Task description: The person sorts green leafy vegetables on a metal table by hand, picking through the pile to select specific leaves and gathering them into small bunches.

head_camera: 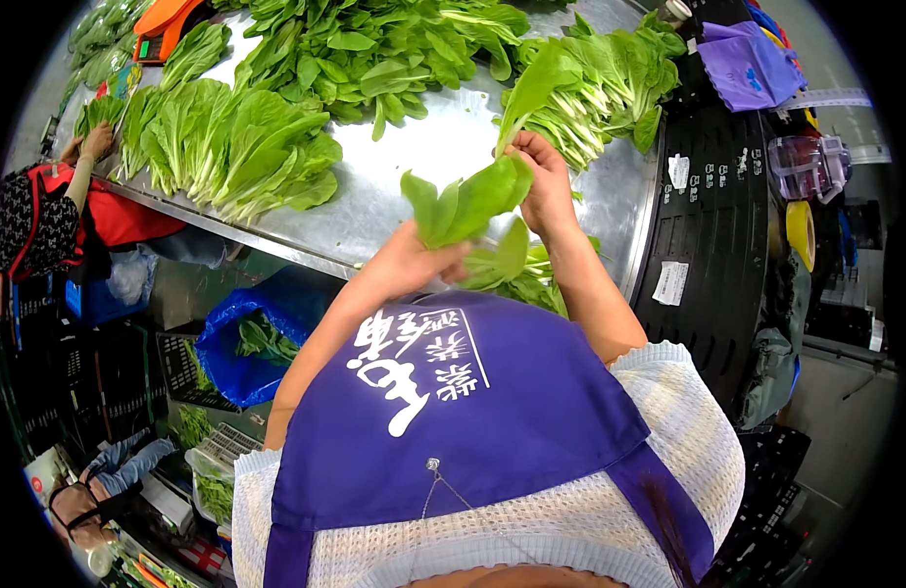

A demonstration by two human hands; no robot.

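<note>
My left hand (414, 262) grips a small bunch of leafy greens (471, 207) in front of my apron, its broad leaves fanning up and right over the fingers. Close by on the right, my right hand (547, 180) pinches a single leafy green stalk (537, 84) near its lower end, the leaf pointing up. Part of the right fingertips is hidden behind the greens. Beneath both hands, more loose greens (530, 283) lie at the edge of the metal table (622, 213), partly covered by my apron.
Leafy greens lie in a row (232, 147) at left, a large heap (350, 51) at the back and a pile (600, 81) at right. Black crates (710, 220) flank the table's right side. A co-worker's hands (96, 141) handle greens at far left. A blue bag (228, 345) stands below.
</note>
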